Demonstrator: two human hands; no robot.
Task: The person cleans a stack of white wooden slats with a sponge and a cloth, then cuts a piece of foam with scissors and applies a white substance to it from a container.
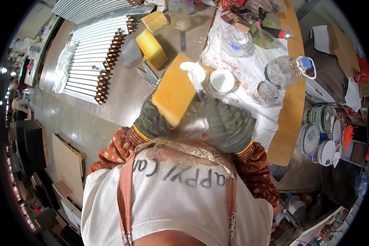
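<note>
My left hand (148,119), in a dark green knitted glove, grips the lower left edge of a large yellow sponge block (174,90). My right hand (229,123), gloved alike and smeared by motion, holds a putty knife (200,91), its blade reaching over the sponge's right side. The handle is hidden in the glove. A thick dab of white paste (196,74) lies at the blade and on the sponge's upper right corner. Just right of it stands an open tub of white paste (222,81). Metal scraper blades (146,75) lie left of the sponge.
Another yellow sponge (151,48), a grey block (131,53) and a smaller sponge (155,21) sit farther back. White slats with brown ends (90,65) are stacked at left. A clear jug (287,71) and a cut bottle (265,92) stand on white cloth at right.
</note>
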